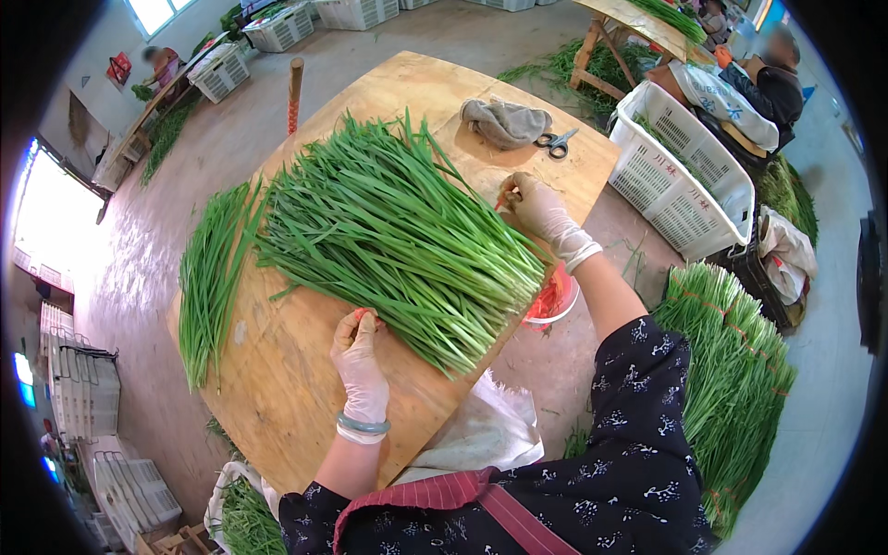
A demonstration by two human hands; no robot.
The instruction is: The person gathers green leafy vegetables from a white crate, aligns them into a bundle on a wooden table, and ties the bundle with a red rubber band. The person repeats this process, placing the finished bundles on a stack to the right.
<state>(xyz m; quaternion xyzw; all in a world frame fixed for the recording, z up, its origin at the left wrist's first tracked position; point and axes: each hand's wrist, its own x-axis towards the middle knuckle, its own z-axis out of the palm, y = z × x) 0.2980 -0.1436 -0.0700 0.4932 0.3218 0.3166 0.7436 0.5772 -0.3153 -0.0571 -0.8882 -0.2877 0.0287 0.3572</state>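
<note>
A broad pile of green garlic chives (pixel 388 236) lies across the plywood table top (pixel 291 416), pale cut ends towards the lower right. My left hand (pixel 361 368), in a thin whitish glove with a bangle at the wrist, pinches a bit of red tie (pixel 366 313) at the pile's near edge. On the pile's far right side, my gloved right hand (pixel 541 211) grips a short red strip between its fingertips. Whether the two red pieces join beneath the chives is hidden. A smaller loose bunch of chives (pixel 215 277) rests at the table's left edge.
Scissors (pixel 557 143) and a grey cloth (pixel 505 123) lie at the table's far right. A tub of red ties (pixel 555 298) stands below the right edge. Tied chive bundles (pixel 728 374) and a white plastic crate (pixel 683 170) are to the right. Other people sit farther off.
</note>
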